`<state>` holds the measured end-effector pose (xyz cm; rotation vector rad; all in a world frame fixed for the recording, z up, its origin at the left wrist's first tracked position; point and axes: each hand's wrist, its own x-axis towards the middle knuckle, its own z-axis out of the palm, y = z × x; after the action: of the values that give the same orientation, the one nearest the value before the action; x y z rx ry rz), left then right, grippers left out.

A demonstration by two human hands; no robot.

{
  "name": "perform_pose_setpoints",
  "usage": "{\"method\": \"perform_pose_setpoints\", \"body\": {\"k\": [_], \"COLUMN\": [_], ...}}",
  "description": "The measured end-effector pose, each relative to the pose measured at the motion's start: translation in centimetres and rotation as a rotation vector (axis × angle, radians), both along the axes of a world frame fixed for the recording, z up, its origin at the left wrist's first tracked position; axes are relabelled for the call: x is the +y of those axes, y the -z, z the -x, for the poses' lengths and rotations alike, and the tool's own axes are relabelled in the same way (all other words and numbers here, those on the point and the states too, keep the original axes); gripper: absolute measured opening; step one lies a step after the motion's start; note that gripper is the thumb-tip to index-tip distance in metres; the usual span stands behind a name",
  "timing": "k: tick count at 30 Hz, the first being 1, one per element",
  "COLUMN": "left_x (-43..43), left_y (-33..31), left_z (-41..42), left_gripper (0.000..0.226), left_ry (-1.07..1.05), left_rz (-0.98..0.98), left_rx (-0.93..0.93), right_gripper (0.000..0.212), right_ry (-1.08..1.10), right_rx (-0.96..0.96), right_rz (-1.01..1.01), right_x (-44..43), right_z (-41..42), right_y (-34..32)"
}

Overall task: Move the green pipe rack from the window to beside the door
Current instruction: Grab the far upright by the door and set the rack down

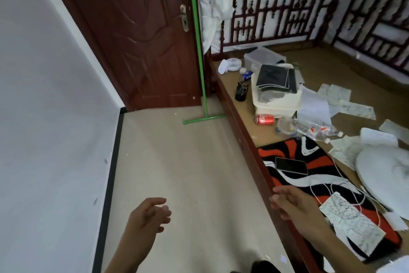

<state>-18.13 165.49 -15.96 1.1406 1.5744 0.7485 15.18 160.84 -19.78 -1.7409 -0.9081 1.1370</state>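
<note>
1. Two bare hands hang low in the view and both are empty: the left hand (147, 215) at about 6 o'clock with its fingers loosely curled, the right hand (294, 205) at about 5 o'clock, spread and relaxed over the edge of the raised wooden platform (247, 146).
2. The green pipe rack (197, 36), a thin green metal upright on a short crossbar foot, stands at 12 o'clock, just beside the dark red panelled wooden door (132, 36), its foot on the pale floor (177, 173).
3. Judging from this, the rack is already where the task wants it, well apart from both hands; what remains is a check.
4. To finish well, see that the crossbar foot lies flat and the upright is not tilting toward the white curtain (212, 7) at 1 o'clock.
5. If it needs straightening, grip the upright with one hand and steady the foot, keeping clear of the door handle (184, 18).
</note>
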Motion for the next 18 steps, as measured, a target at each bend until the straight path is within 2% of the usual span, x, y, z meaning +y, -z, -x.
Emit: {"method": "perform_pose_setpoints", "body": {"k": [10, 18], "left_x": [20.3, 33.4], "left_y": [0.9, -1.4], "left_z": [-6.8, -10.3], "left_gripper": [0.012, 0.014], "left_ry": [-0.117, -0.236], "left_rz": [-0.027, -0.08], "left_rx": [-0.002, -0.034], "right_gripper": [0.009, 0.014], "right_ry": [-0.044, -0.272], "right_rx": [0.022, -0.067], "right_rz": [0.05, 0.009], "right_x": [24.0, 43.9], "right_z": [-8.1, -9.3], "right_y": [2.9, 0.2]}}
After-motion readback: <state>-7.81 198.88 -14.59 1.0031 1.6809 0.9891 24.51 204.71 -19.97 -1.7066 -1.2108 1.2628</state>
